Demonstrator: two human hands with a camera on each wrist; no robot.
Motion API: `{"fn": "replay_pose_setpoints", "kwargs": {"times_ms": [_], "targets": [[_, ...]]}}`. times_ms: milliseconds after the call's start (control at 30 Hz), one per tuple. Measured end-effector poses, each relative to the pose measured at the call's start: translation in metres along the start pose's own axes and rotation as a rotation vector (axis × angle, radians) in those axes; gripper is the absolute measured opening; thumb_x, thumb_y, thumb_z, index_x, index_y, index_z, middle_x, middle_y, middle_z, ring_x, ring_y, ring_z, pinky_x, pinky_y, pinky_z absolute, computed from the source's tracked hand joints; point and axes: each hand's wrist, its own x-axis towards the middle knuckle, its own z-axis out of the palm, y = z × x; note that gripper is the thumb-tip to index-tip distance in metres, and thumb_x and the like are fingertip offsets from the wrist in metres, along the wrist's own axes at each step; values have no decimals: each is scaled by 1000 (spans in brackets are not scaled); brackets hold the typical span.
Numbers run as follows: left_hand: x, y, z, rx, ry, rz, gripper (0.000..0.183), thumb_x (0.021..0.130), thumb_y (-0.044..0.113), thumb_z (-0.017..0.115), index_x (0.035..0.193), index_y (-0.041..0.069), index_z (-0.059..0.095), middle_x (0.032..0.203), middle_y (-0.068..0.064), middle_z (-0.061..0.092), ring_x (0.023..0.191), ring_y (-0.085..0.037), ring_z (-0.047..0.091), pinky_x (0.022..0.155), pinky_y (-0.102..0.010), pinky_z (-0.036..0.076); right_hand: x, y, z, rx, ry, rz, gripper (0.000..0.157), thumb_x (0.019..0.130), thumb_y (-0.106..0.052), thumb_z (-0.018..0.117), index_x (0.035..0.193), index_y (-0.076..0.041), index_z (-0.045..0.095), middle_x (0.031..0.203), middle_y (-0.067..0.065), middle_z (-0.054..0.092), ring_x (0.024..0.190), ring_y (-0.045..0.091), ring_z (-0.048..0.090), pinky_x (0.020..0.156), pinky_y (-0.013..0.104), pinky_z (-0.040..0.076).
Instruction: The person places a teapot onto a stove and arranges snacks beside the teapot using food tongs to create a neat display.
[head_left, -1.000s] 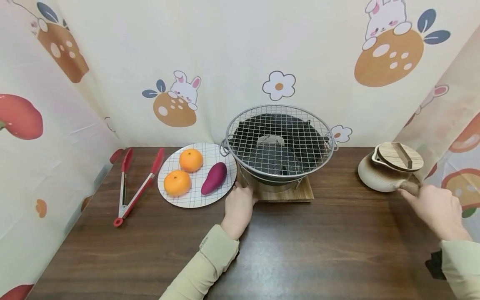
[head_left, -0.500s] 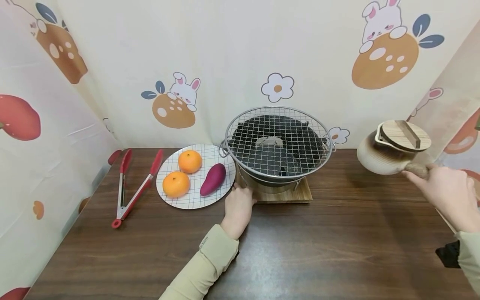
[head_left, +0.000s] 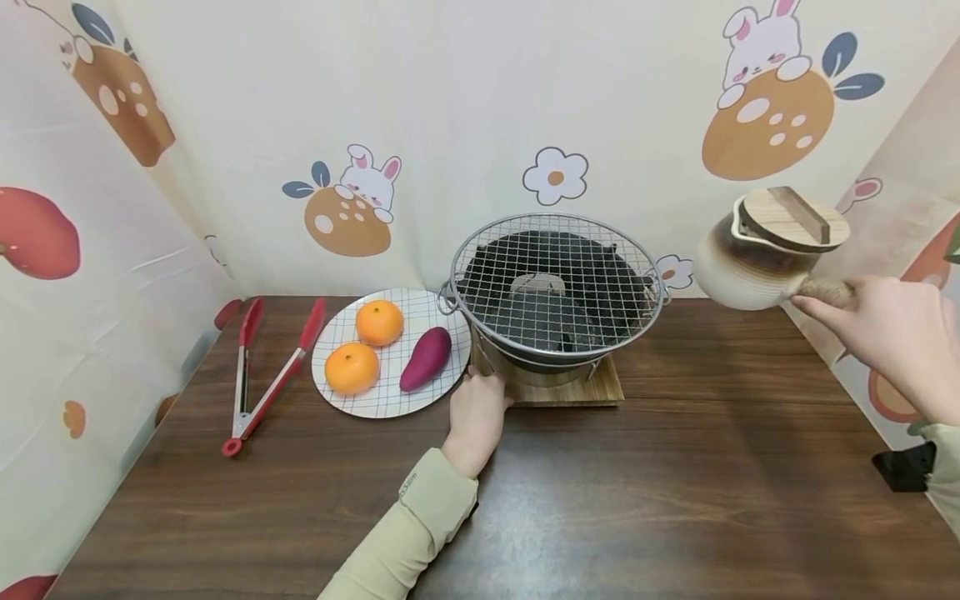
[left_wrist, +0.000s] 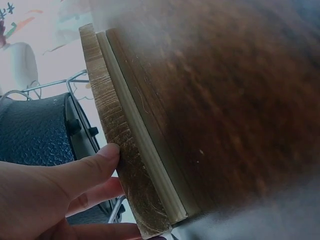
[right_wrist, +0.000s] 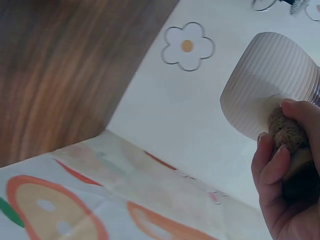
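My right hand (head_left: 892,333) grips the twine-wrapped handle (right_wrist: 287,131) of a cream and brown ceramic teapot (head_left: 750,271), held up off the table at the right. The teapot has a wooden lid (head_left: 787,218) on top and a spout toward the left. My left hand (head_left: 478,412) holds the front left corner of a wooden board (left_wrist: 122,135), thumb on its edge in the left wrist view. On this board stands a black round charcoal stove (head_left: 540,362), topped by a round wire grill net (head_left: 558,308) with small side handles.
Left of the stove lies a white checked plate (head_left: 390,404) with two oranges (head_left: 378,322) and a purple sweet potato (head_left: 426,358). Red-tipped tongs (head_left: 266,400) lie spread at the far left of the dark wooden table (head_left: 600,500). Printed curtains (head_left: 450,100) close off the back and sides.
My right hand has lifted the teapot off the table, raising it up and lately a little to the left. The left hand keeps its place at the board's corner.
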Motion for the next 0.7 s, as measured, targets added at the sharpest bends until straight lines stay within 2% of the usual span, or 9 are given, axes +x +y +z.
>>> {"fn": "replay_pose_setpoints", "kwargs": {"times_ms": [233, 367, 600, 700], "targets": [[0, 0, 0, 20, 6, -2, 31, 68, 37, 82, 85, 12, 76, 104, -25, 71, 80, -28, 72, 55, -34, 56, 17, -16, -14, -3, -21, -14, 56, 87, -51, 59, 54, -7, 48, 42, 2, 43, 46, 34, 44, 41, 38, 28], [1, 1, 0, 37, 9, 7, 32, 67, 38, 82, 86, 12, 76, 103, -24, 72, 81, -27, 72, 55, -33, 56, 25, -26, -21, 17, -13, -22, 51, 86, -50, 61, 58, -8, 55, 45, 3, 47, 51, 40, 48, 40, 40, 27], [1, 1, -1, 63, 7, 10, 33, 67, 40, 82, 87, 13, 77, 102, -23, 72, 82, -26, 73, 55, -32, 56, 37, -42, -27, 0, -13, -83, 51, 86, -49, 60, 62, -4, 58, 47, 6, 51, 51, 36, 49, 43, 39, 28], [0, 0, -1, 74, 5, 13, 34, 68, 40, 81, 87, 13, 77, 102, -22, 73, 84, -26, 73, 56, -32, 57, 41, -49, -29, -3, -34, -90, 52, 88, -50, 58, 69, -2, 62, 50, 8, 53, 52, 36, 51, 45, 40, 30]]}}
